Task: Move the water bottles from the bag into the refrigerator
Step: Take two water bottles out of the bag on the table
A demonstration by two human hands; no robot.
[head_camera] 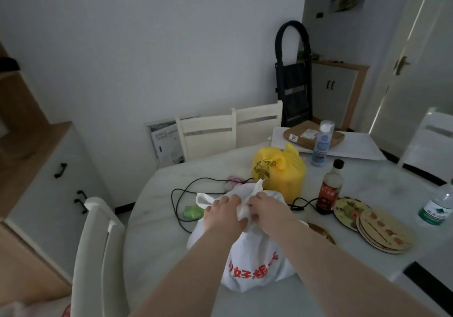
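**On the round table, both hands at the knot of the white bag**

On the pale marbled table [157,231], seen through the head camera, the white bag [255,265] with red lettering stood upright near the front edge. Its handles were bunched at the top. My feed showed the left hand [225,215] with fingers curled round the bunched plastic, and the right hand [267,209] pinching the same bunch from the other side. What the bag held I could not see. One water bottle [437,206] with a green label stood apart at the table's right edge.

Just behind the white bag sat a tied yellow bag [282,172]. A dark sauce bottle [328,189] stood to its right, and a blue-and-white bottle [322,145] farther back. A stack of round patterned mats [382,231] lay right of the white bag. A black cable [181,194] looped across the left side of the table, near a small green object [192,212].

Two cream chairs [208,133] stood at the far side and another chair [98,243] at the near left. A drawer cabinet [44,182] lined the left wall. A black step ladder [293,76] leaned in the far corner beside a low cupboard [335,91]. A white door [404,59] stood at the right. The room was dim.
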